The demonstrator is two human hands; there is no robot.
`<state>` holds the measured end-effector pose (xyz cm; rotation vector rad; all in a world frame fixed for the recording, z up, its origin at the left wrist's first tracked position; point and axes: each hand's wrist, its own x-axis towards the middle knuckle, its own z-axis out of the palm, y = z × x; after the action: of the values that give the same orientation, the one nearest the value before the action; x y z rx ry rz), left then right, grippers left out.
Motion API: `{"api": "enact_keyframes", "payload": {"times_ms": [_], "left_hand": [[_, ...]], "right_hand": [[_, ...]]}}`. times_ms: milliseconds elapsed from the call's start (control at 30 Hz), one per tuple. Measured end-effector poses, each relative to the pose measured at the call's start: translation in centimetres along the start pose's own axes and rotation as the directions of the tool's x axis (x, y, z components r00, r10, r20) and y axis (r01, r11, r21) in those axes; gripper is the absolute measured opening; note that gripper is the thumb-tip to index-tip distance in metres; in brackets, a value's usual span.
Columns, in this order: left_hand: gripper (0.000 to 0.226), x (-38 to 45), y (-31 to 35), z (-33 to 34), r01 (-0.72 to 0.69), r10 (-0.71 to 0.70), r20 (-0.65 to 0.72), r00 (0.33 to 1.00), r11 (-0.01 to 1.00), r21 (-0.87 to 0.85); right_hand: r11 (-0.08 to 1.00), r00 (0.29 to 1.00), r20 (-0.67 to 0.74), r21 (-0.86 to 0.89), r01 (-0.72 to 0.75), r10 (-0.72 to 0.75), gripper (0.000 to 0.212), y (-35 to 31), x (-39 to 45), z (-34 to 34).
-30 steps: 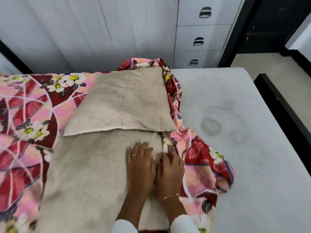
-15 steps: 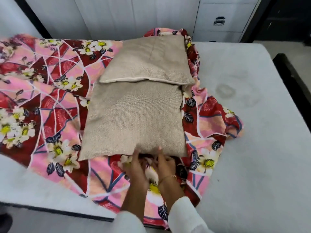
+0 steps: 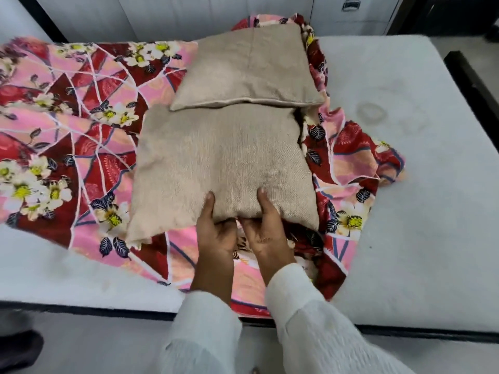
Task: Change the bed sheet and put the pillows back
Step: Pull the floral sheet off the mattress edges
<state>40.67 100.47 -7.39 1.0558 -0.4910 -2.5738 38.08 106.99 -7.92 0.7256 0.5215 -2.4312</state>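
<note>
Two beige pillows lie on a crumpled pink and red floral bed sheet [image 3: 67, 125] spread over the left and middle of a bare white mattress [image 3: 421, 184]. The far pillow [image 3: 245, 68] overlaps the back edge of the near pillow [image 3: 216, 160]. My left hand [image 3: 214, 233] and my right hand [image 3: 266, 228] grip the near pillow's front edge side by side, thumbs on top and fingers under it. That edge is lifted off the sheet.
White cupboard doors and a drawer unit [image 3: 353, 12] stand behind the bed. A black bed frame edge [image 3: 469, 85] runs along the right, and floor lies beyond it. The mattress's near edge is just in front of my sleeves.
My hands slid back from the top of the near pillow to its front edge and took hold of it. The view pulled back from the bed.
</note>
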Motion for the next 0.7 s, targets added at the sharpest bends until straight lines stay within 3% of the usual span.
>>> {"api": "enact_keyframes", "payload": {"times_ms": [100,167,233,300,467,600,700], "left_hand": [[0.06,-3.2,0.9,-2.2,-0.001,0.002,0.051,0.999,1.0,-0.022],[0.077,-3.7,1.6,-3.6,0.008,-0.001,0.099,0.995,0.998,-0.067],[0.072,-4.2,2.4,-3.8,0.04,-0.011,0.213,0.977,0.99,-0.134],[0.071,-4.8,2.7,-3.1,0.033,0.003,0.263,0.965,0.991,-0.131],[0.071,-5.7,0.7,0.9,0.059,-0.007,0.378,0.926,0.99,-0.127],[0.074,-6.0,-4.0,4.5,0.178,-0.129,0.466,0.875,0.982,-0.062],[0.073,-6.6,-10.1,6.7,0.304,-0.266,0.491,0.83,0.953,0.003]], "right_hand": [[0.999,0.994,0.099,0.003,-0.047,0.047,0.044,2.1,-2.1,-1.2],[0.998,0.984,0.173,0.037,-0.046,0.039,0.067,3.1,-3.3,-1.4],[0.995,0.969,0.246,0.085,-0.059,0.037,0.081,3.5,-4.0,-1.2],[0.996,0.956,0.292,0.085,-0.038,0.012,0.081,3.1,-4.5,-0.8],[0.995,0.916,0.388,0.045,0.09,-0.1,0.055,-2.0,-6.1,0.8],[0.968,0.886,0.402,-0.002,0.251,-0.23,0.052,-8.4,-7.3,0.5],[0.93,0.869,0.334,0.095,0.354,-0.365,0.053,-14.1,-8.6,-2.6]]}}
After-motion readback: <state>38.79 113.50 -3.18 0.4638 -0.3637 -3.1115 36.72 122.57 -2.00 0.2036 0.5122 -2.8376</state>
